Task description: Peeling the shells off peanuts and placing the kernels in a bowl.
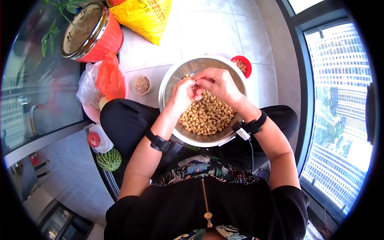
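Note:
A wide stainless steel bowl sits before me between my bent legs. Unshelled peanuts cover much of its bottom. Above the bowl's upper part my left hand and my right hand meet at the fingertips. A small thing, perhaps a peanut, is pinched between them, mostly hidden by the fingers. Beyond the bowl, to the right, stands a small red bowl with shelled nuts in it. Left of the steel bowl is a small clear tub holding bits that look like shell fragments.
A pink basin with plastic bags stands at the left, near a red planter and a yellow bag. Lower down are a white container with a red fruit and a small watermelon. A window frame borders the right side.

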`<state>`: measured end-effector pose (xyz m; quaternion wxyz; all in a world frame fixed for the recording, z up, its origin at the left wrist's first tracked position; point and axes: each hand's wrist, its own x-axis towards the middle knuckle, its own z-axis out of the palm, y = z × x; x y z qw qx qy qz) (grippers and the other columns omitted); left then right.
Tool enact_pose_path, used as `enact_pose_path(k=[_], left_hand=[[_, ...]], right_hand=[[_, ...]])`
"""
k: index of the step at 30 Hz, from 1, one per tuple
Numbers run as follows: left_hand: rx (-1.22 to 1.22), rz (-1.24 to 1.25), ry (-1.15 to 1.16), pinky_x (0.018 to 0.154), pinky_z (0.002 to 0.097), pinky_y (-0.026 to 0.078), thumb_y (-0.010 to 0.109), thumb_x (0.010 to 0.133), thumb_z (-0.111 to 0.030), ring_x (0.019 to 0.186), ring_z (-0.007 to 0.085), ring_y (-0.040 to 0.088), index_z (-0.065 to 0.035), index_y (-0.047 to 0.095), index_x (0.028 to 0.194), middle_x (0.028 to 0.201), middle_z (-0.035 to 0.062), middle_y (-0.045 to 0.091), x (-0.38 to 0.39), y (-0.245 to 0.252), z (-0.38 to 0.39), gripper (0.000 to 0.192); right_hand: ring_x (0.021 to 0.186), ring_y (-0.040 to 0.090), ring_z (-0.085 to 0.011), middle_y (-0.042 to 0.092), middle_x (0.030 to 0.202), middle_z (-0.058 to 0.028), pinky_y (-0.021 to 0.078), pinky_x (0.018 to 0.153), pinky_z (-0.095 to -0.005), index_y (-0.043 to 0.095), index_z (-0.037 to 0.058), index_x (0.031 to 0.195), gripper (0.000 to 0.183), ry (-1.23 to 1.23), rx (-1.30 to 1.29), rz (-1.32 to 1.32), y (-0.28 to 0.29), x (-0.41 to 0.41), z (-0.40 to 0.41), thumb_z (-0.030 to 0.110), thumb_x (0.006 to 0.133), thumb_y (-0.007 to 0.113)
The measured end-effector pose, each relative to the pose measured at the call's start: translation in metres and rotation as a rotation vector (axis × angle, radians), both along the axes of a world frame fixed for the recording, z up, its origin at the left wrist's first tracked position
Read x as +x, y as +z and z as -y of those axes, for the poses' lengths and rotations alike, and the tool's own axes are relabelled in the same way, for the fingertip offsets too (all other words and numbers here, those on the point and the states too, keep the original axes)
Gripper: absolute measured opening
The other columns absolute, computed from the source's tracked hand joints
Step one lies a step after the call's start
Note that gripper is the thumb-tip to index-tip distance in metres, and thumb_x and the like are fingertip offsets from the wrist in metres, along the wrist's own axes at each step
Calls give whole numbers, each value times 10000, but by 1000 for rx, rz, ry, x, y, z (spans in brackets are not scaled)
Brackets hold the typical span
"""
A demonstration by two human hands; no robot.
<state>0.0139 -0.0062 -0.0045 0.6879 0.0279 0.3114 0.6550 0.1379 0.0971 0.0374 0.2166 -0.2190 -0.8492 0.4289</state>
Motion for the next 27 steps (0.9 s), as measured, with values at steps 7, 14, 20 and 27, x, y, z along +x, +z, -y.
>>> enact_pose_path(k=[7, 14, 20, 27], left_hand=[[1, -111, -82, 509, 215, 362, 486, 864, -82, 624, 90, 470, 8, 576, 962, 798, 46, 542, -1, -1, -2, 161], [4, -114, -65, 501, 217, 349, 504, 861, -120, 607, 80, 451, 13, 589, 988, 786, 27, 539, -2, 5, -4, 202], [-188, -317, 44, 433, 176, 291, 480, 919, -145, 538, 47, 400, 12, 592, 910, 689, -11, 486, -5, -4, 2, 194], [-244, -401, -19, 431, 171, 299, 496, 923, -152, 531, 42, 400, 4, 603, 893, 683, -20, 478, -2, -5, 4, 191]], right_hand=[[674, 539, -55, 605, 768, -5, 442, 634, -204, 674, 33, 844, 48, -19, -617, -107, 0, 4, -16, 21, 811, 642], [449, 317, -17, 514, 636, 30, 237, 408, -173, 552, 74, 829, 87, -153, -1113, -112, -12, 14, -32, 95, 886, 489], [463, 468, -100, 597, 651, -29, 353, 417, -235, 624, 85, 818, 129, -260, -936, 39, -55, 18, -45, 152, 859, 522], [767, 649, -317, 663, 777, -137, 522, 693, -417, 671, 117, 818, 164, -315, 208, 740, -120, 32, -36, 222, 820, 544]])
